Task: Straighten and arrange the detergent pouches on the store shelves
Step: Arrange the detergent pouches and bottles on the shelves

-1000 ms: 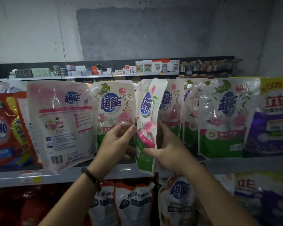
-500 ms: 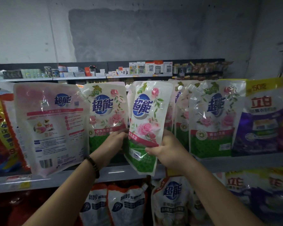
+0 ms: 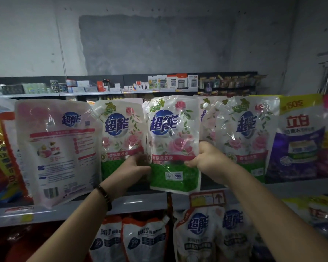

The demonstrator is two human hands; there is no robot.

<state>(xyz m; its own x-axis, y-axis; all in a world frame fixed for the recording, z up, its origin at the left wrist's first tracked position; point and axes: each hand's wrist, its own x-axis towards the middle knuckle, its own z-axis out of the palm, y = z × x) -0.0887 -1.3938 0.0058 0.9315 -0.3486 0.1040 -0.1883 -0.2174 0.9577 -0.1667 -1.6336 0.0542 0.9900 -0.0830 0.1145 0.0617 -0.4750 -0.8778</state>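
- A head-worn camera looked at a store shelf [image 3: 140, 203] lined with standing detergent pouches.
- Both hands held one rose-printed pouch [image 3: 173, 133] at the middle of the row, just above the shelf's front lip. Whether its base rested on the shelf could not be told.
- The left hand [image 3: 133, 169] gripped the pouch's left edge at mid-height. Its fingers were curled round the edge, though blur hid the detail.
- The right hand [image 3: 209, 160] pinched the right edge, with the fingers curled tightly into a fist-like grip.
- A second before, this pouch had stood edge-on to the aisle. Half a second before, it was partly turned. Now its label faced squarely forward.
- It matched the left neighbour [image 3: 121, 133] and the right neighbour [image 3: 248, 133], closing the row.
- This pouch seemed nearly done, needing only to be let go.
- Further left, a pink pouch [image 3: 59, 148] leaned with its back label outward and probably needed turning next.
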